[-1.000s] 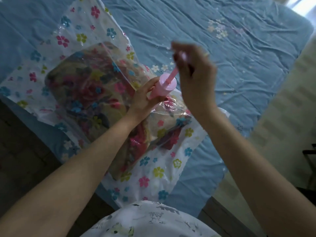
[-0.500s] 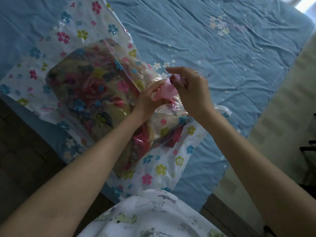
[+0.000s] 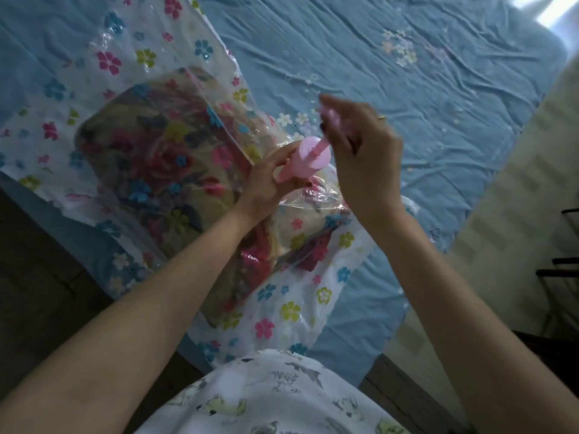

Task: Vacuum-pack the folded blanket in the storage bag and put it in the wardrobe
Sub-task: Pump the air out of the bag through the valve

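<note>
**Pump rod drawn out along the barrel's slant, both hands at the valve**

The blue-sheeted bed (image 3: 407,89) carries everything; on its near-left part lies the flower-printed storage bag (image 3: 131,57), flat at its edges and humped in the middle over the folded blanket (image 3: 150,158), which shows through the clear plastic and fills most of the bag.

Near the blanket's right-hand end stands the pink hand pump (image 3: 308,161); its barrel leans, foot down-left against the bag and wide cap up-right toward the camera; the valve beneath is hidden by the hand, so the seating cannot be checked.

The left hand (image 3: 269,186) is curled round the barrel and steadies it on the bag; the right hand (image 3: 360,151), just beside and above-right, pinches the top of the plunger rod (image 3: 324,136), which stands out of the cap.

The rod and barrel share one long axis, running from the valve up toward the right hand; judging by this, the coming stroke should run straight back down that line, while the left hand, being nearer the bag, holds the foot from sliding off; a sideways push would likely tip the pump and break the seal.
</note>
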